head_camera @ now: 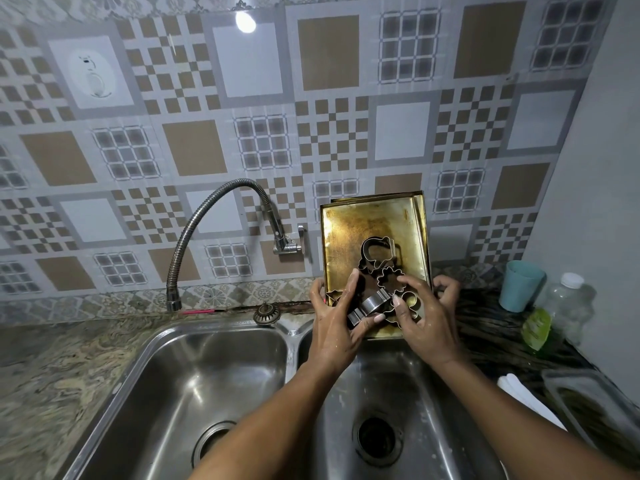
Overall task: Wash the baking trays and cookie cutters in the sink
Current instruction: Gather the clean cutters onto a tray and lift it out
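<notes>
Head view: at centre right of the frame, over the back rim of the sink, the left hand and right hand both clasp the lower end of the tilted, stacked baking trays, fingers pinning the cookie cutters inside, which I judge to be the loading step, the next move calling for a level descent into the basin without spilling cutters.

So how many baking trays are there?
2: the front tray carrying the cookie cutters, and a second tray stacked behind it, edges showing at top and right. Others could hide behind.
</notes>
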